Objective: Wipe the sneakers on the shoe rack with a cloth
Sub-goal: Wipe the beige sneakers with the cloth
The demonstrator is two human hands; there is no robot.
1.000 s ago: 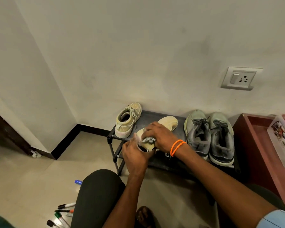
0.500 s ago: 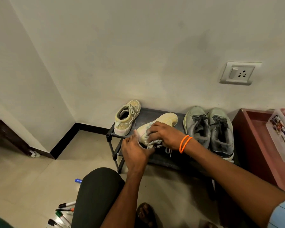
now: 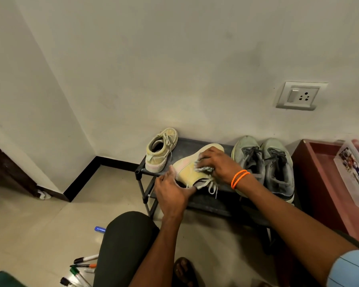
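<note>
A cream sneaker (image 3: 190, 167) lies tipped on its side on the dark shoe rack (image 3: 187, 143), its sole turned up and its laces hanging over the front edge. My left hand (image 3: 170, 192) grips its heel end, thumb against the sole. My right hand (image 3: 218, 162), orange bands at the wrist, holds a small grey-white cloth (image 3: 204, 169) bunched against the sneaker's side. Its cream mate (image 3: 161, 150) stands upright at the rack's left end.
A grey pair of sneakers (image 3: 265, 164) stands on the rack's right half. A reddish cabinet (image 3: 319, 175) with a clear plastic box (image 3: 354, 172) is at the right. Several markers (image 3: 81, 266) lie on the floor by my knee (image 3: 122, 245). A wall socket (image 3: 298, 96) is above.
The cream sneaker has been rolled further onto its side, showing more sole. My right hand with the cloth has slid from the heel opening toward the toe.
</note>
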